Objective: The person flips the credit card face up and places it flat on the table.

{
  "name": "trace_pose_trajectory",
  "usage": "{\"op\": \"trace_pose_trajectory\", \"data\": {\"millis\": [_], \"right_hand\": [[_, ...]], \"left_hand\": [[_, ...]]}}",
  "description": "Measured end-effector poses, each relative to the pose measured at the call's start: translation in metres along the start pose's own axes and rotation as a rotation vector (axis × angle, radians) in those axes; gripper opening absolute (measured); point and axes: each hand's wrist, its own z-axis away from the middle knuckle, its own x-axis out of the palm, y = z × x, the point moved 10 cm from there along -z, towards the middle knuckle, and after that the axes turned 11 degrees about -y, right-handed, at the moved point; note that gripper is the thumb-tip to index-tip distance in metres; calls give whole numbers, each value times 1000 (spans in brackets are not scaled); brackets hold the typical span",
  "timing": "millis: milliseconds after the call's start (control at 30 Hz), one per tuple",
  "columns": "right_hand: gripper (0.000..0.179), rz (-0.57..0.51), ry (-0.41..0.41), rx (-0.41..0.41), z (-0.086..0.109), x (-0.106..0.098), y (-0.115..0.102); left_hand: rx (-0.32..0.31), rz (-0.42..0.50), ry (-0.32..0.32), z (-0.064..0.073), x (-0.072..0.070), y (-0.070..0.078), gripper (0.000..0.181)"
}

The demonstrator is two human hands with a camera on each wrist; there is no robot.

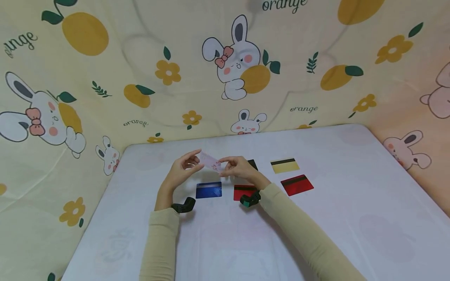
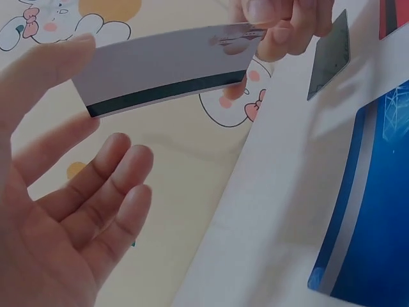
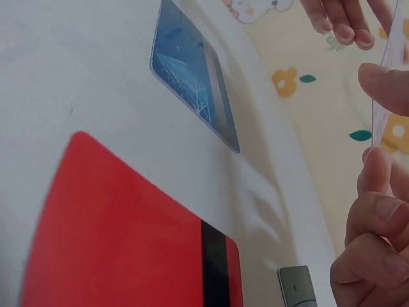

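Note:
A pale pinkish card (image 1: 209,161) with a dark stripe is held up above the table between both hands. My left hand (image 1: 183,166) pinches its left end between thumb and index finger, the other fingers loosely bent in the left wrist view. At the opposite end, my right hand (image 1: 239,168) pinches the card with thumb and fingers. Below the hands lie a blue card (image 1: 209,190) and a red card (image 1: 243,191), the red one partly covered by the right wrist camera. Behind the right hand shows a corner of a dark card (image 1: 253,164).
To the right of the right hand, a gold card (image 1: 285,166) with a black stripe lies on the white-covered table (image 1: 351,218). A second red card (image 1: 297,185) lies in front of it, turned at an angle. A patterned cloth (image 1: 218,113) rises behind the table's far edge.

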Motion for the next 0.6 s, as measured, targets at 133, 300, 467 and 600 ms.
{"op": "trace_pose_trajectory", "data": {"millis": [133, 300, 467, 600], "right_hand": [[60, -8, -2, 7, 0, -1, 1], [60, -12, 9, 15, 0, -3, 4], [57, 12, 26, 9, 0, -5, 4], [57, 29, 40, 11, -1, -7, 6]], "left_hand": [[-5, -19, -23, -1, 0, -1, 56], [2, -27, -42, 0, -1, -1, 56], [20, -33, -61, -1, -2, -2, 56], [-4, -30, -78, -3, -3, -11, 57]]}}
